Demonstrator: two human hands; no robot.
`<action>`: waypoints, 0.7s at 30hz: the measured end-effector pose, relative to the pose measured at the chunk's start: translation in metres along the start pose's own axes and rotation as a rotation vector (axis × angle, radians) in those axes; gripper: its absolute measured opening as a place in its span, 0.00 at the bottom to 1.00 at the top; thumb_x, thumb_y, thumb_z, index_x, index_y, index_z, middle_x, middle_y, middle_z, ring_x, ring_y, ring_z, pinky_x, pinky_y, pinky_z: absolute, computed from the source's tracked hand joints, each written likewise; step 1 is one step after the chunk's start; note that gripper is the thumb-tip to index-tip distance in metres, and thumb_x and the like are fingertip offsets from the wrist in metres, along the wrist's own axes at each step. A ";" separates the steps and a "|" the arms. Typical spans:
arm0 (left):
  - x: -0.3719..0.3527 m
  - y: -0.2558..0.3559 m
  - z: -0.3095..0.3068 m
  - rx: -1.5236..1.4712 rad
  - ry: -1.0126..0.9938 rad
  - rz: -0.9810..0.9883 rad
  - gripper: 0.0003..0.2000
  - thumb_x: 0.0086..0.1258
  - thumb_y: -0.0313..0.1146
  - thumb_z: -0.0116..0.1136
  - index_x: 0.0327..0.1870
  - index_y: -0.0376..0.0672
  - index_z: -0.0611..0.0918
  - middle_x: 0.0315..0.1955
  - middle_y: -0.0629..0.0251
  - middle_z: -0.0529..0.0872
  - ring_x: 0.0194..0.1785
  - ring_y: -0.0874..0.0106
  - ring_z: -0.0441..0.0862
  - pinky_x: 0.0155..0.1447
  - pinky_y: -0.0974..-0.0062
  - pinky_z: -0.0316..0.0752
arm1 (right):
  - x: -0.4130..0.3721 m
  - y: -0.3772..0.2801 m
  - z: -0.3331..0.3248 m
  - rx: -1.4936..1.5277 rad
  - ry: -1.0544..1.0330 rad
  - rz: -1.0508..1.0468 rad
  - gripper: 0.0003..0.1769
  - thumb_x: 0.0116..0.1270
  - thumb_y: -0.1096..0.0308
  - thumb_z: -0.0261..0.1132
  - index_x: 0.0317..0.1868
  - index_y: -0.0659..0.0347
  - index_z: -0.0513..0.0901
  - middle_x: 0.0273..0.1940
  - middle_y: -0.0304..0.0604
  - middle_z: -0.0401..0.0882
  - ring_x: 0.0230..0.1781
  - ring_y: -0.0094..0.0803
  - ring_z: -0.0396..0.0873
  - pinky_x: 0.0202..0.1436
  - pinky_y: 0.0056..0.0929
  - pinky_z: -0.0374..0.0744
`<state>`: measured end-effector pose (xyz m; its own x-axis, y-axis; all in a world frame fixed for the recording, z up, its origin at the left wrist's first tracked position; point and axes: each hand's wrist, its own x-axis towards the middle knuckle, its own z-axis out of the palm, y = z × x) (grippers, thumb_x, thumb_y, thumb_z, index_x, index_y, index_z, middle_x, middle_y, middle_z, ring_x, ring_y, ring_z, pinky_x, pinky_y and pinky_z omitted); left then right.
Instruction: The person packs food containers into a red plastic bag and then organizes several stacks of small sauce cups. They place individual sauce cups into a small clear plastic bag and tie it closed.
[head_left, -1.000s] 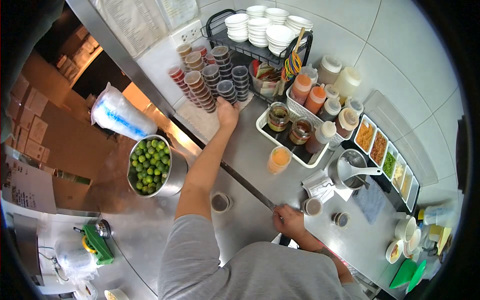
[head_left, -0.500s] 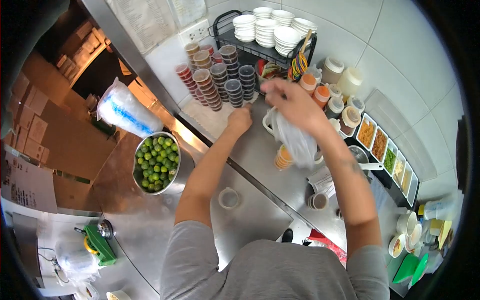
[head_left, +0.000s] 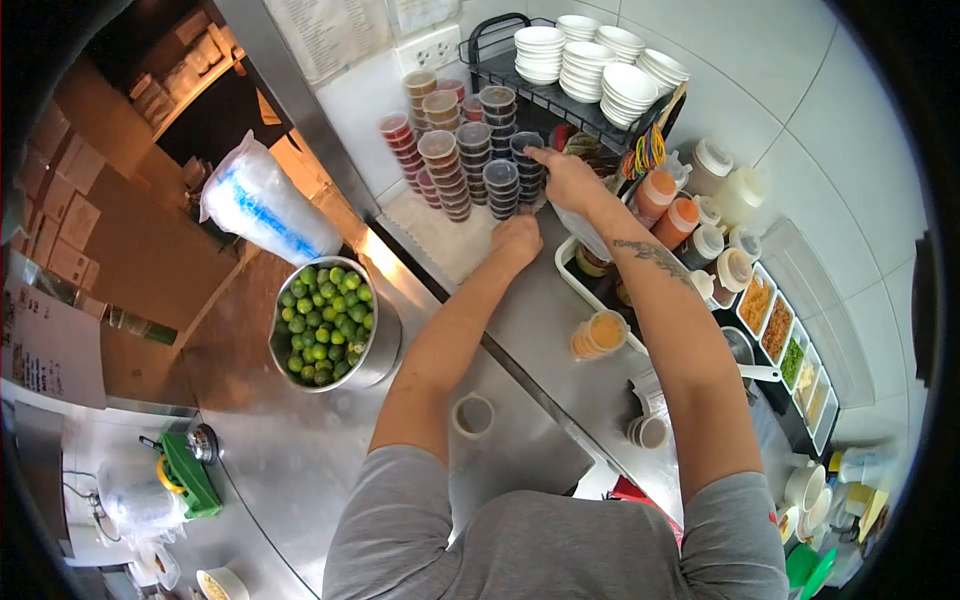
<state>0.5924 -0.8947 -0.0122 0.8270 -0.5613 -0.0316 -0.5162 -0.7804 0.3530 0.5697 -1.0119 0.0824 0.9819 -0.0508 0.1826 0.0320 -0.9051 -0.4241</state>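
Stacks of small lidded sauce cups (head_left: 445, 180) stand on a white cloth (head_left: 435, 235) near the wall. At the base of the dark cup stacks is my left hand (head_left: 517, 240), its fingers curled and partly hidden. My right hand (head_left: 572, 183) reaches to the top of the rightmost dark cup stack (head_left: 528, 165), index finger stretched onto its lid. Part of a clear plastic bag (head_left: 583, 232) hangs beneath my right hand; what its lower fingers hold is unclear. An orange-filled cup stack (head_left: 600, 335) lies tilted near a white-rimmed tray (head_left: 572, 272).
A metal pot of green citrus (head_left: 325, 325) stands left. White bowls (head_left: 625, 90) fill a black rack (head_left: 510, 75) at the back. Sauce bottles (head_left: 675, 222) and topping containers (head_left: 775, 330) line the right wall. An empty cup (head_left: 473, 415) sits near my left forearm.
My right hand has moved left and down to the dark cups, and the plastic bag with it, uncovering the tray and orange cups. The view has shifted slightly.
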 end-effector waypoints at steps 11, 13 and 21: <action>-0.023 -0.012 -0.025 -0.010 0.154 -0.116 0.19 0.65 0.44 0.56 0.41 0.32 0.79 0.31 0.45 0.85 0.37 0.51 0.84 0.41 0.57 0.78 | -0.007 -0.022 0.003 -0.250 0.168 -0.255 0.19 0.57 0.74 0.61 0.51 0.55 0.79 0.45 0.43 0.77 0.40 0.45 0.81 0.41 0.41 0.80; -0.022 -0.019 -0.020 -0.035 0.252 -0.155 0.21 0.64 0.46 0.57 0.42 0.32 0.75 0.30 0.45 0.85 0.35 0.51 0.84 0.39 0.57 0.79 | -0.003 -0.020 0.013 -0.314 0.108 -0.312 0.14 0.57 0.73 0.62 0.45 0.56 0.81 0.43 0.42 0.77 0.36 0.44 0.82 0.38 0.41 0.81; 0.010 -0.037 0.008 -0.136 0.536 -0.047 0.24 0.61 0.46 0.61 0.41 0.32 0.67 0.30 0.44 0.83 0.32 0.50 0.84 0.36 0.56 0.79 | 0.008 -0.018 0.038 -0.216 0.241 -0.291 0.04 0.56 0.70 0.63 0.32 0.60 0.83 0.34 0.45 0.78 0.34 0.47 0.81 0.37 0.43 0.79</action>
<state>0.6185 -0.8737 -0.0335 0.8644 -0.2799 0.4176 -0.4716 -0.7391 0.4810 0.5844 -0.9797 0.0580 0.8651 0.1459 0.4799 0.2363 -0.9625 -0.1335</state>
